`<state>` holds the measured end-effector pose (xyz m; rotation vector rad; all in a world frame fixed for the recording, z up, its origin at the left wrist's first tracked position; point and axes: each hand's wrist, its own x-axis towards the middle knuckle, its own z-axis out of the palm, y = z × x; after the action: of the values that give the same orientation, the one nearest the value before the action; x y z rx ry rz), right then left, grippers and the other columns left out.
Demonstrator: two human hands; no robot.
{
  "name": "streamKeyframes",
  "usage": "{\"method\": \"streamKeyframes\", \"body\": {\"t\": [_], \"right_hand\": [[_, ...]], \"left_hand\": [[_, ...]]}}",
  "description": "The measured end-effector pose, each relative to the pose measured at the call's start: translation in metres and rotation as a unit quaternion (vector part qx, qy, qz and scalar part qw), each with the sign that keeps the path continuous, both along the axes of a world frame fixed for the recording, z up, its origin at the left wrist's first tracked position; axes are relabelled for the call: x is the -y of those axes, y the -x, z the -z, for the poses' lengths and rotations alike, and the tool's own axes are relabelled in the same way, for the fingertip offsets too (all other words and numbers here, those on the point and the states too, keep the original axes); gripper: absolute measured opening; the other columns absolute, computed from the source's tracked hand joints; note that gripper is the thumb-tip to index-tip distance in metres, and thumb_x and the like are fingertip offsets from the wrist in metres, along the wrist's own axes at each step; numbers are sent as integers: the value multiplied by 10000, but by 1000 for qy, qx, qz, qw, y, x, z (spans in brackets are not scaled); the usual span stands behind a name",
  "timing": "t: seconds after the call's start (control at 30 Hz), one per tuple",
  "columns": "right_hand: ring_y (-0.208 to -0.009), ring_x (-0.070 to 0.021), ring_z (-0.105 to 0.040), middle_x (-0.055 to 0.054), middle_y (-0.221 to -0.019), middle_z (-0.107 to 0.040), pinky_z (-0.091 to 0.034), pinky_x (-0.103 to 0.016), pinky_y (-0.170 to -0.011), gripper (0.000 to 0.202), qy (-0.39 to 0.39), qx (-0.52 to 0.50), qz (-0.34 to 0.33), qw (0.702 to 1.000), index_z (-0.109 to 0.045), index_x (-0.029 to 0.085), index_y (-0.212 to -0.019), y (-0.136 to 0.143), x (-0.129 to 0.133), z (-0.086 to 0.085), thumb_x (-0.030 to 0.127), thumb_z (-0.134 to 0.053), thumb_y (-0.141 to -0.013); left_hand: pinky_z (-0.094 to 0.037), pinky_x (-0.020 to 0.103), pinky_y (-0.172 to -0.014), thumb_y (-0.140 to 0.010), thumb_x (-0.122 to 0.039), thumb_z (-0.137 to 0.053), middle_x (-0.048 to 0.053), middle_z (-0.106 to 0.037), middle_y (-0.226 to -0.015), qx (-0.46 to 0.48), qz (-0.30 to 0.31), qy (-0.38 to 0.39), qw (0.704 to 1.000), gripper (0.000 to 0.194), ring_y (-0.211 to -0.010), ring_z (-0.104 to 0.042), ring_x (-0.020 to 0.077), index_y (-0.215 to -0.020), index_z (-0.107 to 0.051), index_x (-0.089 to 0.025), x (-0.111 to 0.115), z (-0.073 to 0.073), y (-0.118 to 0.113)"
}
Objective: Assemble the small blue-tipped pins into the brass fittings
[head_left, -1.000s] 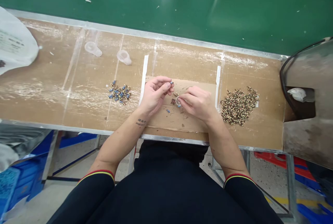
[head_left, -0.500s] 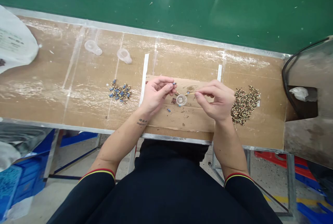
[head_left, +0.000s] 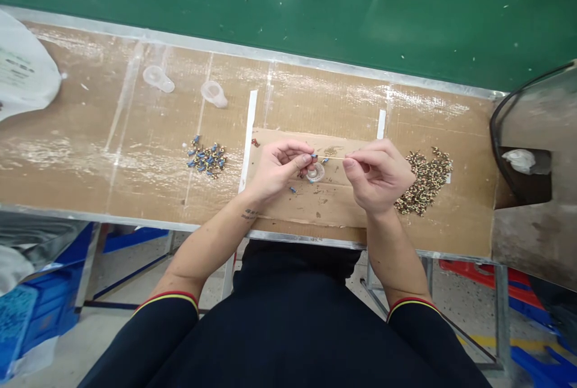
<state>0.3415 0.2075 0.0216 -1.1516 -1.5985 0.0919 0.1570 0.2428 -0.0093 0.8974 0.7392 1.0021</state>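
My left hand (head_left: 283, 167) pinches a small blue-ended part (head_left: 314, 155) between thumb and fingertips. In my right hand (head_left: 382, 175) is a thin wooden stick (head_left: 332, 158), held in a pinch, its left tip meeting or very close to the part. Just below the stick sits a small clear round dish (head_left: 315, 172), partly covered by my left fingers. A loose blue piece (head_left: 293, 190) lies on the cardboard sheet (head_left: 336, 211), and another blue piece (head_left: 325, 160) lies near the stick.
A heap of brass-coloured parts (head_left: 426, 181) lies on the right, and a smaller pile of blue-and-brass parts (head_left: 207, 158) on the left. Two clear plastic cups (head_left: 214, 93) stand farther back. A metal box with a cable (head_left: 496, 154) bounds the right end; a white bag (head_left: 27, 69) is far left.
My left hand has moved a little right with the small part. The stick in my right hand has gone from over the dish's edge to the part's end.
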Motion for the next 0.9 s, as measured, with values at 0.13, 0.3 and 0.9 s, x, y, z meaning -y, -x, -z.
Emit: {"method": "streamKeyframes", "body": {"t": [0.13, 0.3, 0.9], "right_hand": [[-549, -129, -533, 9, -686, -660, -406, -311, -472, 202, -3, -3, -5, 1000, -699, 262, -812, 0, 0, 1, 390, -667, -966], [-539, -125, -520, 12, -681, -662, -397, -307, -463, 187, -5, -2, -10, 1000, -703, 264, -807, 0, -1, 0, 371, -677, -959], [-681, -139, -662, -22, -805, -743, -520, -284, -590, 128, 94, 141, -208, 963, -766, 233, -912, -26, -5, -1, 282, -669, -980]], "left_hand": [[-601, 218, -584, -693, -462, -943, 27, -772, -722, 6, 1, 0, 1000, 379, -643, -745, 134, -857, -770, -167, 0, 0, 0], [-596, 212, -583, -701, -458, -940, 27, -766, -706, 7, 5, 4, 1000, 374, -640, -742, 133, -860, -771, -165, 0, 0, 0], [-560, 198, -533, -601, -463, -991, -9, -736, -686, 55, -4, 49, 997, 423, -580, -688, 105, -797, -731, -192, -3, -7, 5]]}}
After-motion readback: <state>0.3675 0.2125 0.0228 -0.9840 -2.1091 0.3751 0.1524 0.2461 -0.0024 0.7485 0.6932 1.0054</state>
